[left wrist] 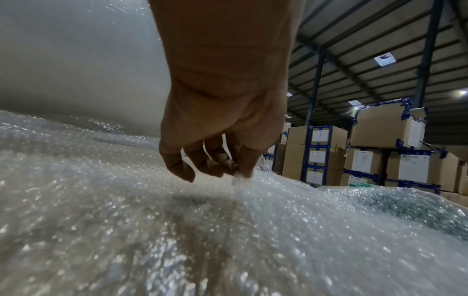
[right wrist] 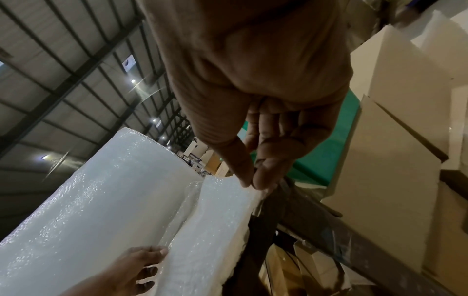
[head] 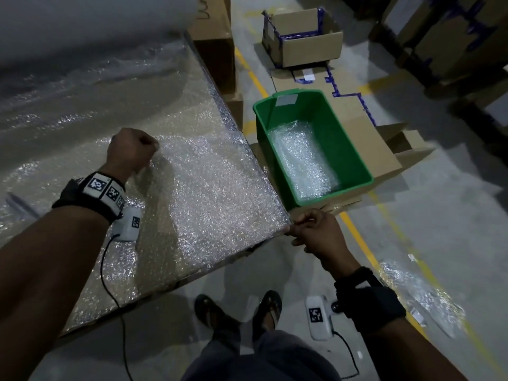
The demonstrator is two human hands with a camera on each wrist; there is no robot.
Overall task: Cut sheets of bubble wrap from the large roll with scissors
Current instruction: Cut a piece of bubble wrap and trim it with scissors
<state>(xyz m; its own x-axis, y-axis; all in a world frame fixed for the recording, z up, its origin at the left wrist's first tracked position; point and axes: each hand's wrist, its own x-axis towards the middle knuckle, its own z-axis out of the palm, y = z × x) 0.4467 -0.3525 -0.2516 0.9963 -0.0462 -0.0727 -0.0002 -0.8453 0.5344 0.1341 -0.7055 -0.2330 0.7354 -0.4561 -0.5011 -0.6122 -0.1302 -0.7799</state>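
The roll point(head: 90, 20) lies at the far left of the table point(head: 154, 294), and its loose sheet point(head: 198, 188) is spread flat across the tabletop toward the person. The left hand point(head: 132, 151) sits over the middle of the sheet, fingers curled down, and pinches a small tuft of the wrap between thumb and fingertips point(left wrist: 243, 170). The right hand point(head: 313, 229) is at the table's near right corner, where thumb and forefinger nip the sheet's corner. Just right of the table a green bin point(head: 357, 149) stands on flattened cardboard point(head: 384, 144) with bubble wrap point(head: 305, 160) lying inside it. An open box point(head: 308, 48) stands on the floor beyond the bin.
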